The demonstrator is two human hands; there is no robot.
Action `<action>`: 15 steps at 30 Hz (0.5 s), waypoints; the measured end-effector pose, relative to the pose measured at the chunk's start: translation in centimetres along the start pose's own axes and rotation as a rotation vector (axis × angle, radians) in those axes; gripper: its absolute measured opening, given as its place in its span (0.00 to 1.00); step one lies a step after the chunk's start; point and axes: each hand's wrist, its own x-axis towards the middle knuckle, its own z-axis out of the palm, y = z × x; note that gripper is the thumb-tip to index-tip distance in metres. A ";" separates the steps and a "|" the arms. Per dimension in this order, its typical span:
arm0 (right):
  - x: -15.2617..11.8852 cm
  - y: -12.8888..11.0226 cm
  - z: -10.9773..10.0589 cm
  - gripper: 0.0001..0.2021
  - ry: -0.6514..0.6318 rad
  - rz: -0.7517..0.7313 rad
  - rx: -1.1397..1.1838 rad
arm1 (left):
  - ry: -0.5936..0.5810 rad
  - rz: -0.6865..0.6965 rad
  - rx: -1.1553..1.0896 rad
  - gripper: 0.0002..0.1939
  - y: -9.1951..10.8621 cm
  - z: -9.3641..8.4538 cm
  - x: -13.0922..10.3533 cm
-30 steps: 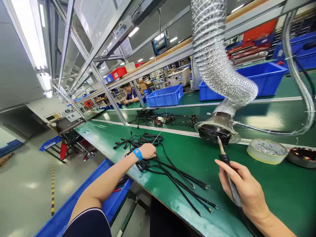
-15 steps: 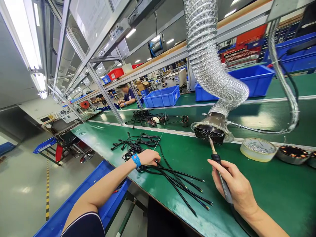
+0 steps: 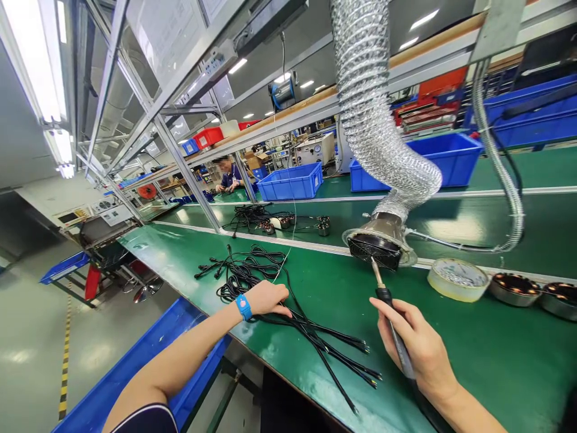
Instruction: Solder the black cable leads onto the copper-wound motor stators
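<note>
My left hand (image 3: 267, 297), with a blue wristband (image 3: 243, 307), is bent palm-down over a bundle of black cables (image 3: 315, 337). Its fingertips are partly hidden among them. A thin pale solder wire (image 3: 294, 225) runs down from a spool (image 3: 283, 91) and passes behind this hand, seemingly into its curled fingers. The cables' stripped ends (image 3: 374, 380) fan out toward the front edge. In my right hand (image 3: 417, 343) is a soldering iron (image 3: 396, 337), gripped like a pen, its tip pointing up in front of the fume extractor's black grille (image 3: 374, 249).
A silver flexible duct (image 3: 365, 90) hangs above the green bench (image 3: 473, 361). To the right stand a round tub (image 3: 458, 278) and round metal parts with copper coils (image 3: 514, 288). Blue bins (image 3: 291, 181) line the back. A co-worker (image 3: 229, 174) sits farther along.
The view has shifted slightly. My left thumb has spread away from the fingers over the cables, and some cable ends lie differently. My right hand keeps the soldering iron near the extractor.
</note>
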 end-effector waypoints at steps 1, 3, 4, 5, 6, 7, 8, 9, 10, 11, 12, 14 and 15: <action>-0.1 0.0 0.0 0.20 -0.003 0.002 0.001 | 0.009 0.031 0.049 0.31 0.1 0.1 0.1; -0.1 0.1 0.0 0.19 0.001 0.005 0.000 | 0.031 0.085 0.119 0.29 0.4 0.4 0.2; -0.1 0.1 0.0 0.19 0.007 0.007 -0.004 | 0.043 0.094 0.134 0.27 0.5 0.5 0.2; -0.1 0.1 -0.1 0.19 0.014 0.009 -0.009 | 0.052 0.088 0.136 0.26 0.6 0.7 0.1; 0.0 0.0 -0.1 0.18 0.021 0.008 -0.013 | 0.059 0.070 0.131 0.25 0.7 0.8 0.1; 0.0 0.0 -0.1 0.18 0.022 0.005 -0.015 | 0.064 0.046 0.122 0.24 0.8 1.0 0.1; 0.1 0.0 -0.1 0.18 0.027 0.003 -0.017 | 0.067 0.022 0.113 0.23 0.9 1.1 0.1; 0.1 -0.1 -0.1 0.18 0.026 0.001 -0.017 | 0.070 0.006 0.107 0.23 1.0 1.2 0.1; 0.2 -0.1 -0.1 0.18 0.026 -0.002 -0.014 | 0.072 0.002 0.102 0.22 1.1 1.3 0.2; 0.2 -0.1 -0.1 0.18 0.023 -0.004 -0.010 | 0.073 0.008 0.099 0.21 1.2 1.3 0.4; 0.3 -0.1 0.0 0.17 0.023 -0.005 -0.009 | 0.076 0.023 0.098 0.21 1.3 1.3 0.7; 0.2 0.0 0.1 0.18 0.021 -0.010 -0.011 | 0.089 0.057 0.097 0.21 1.7 1.2 1.5; 0.2 0.0 0.1 0.18 0.018 -0.011 -0.013 | 0.094 0.072 0.094 0.22 1.9 1.1 2.0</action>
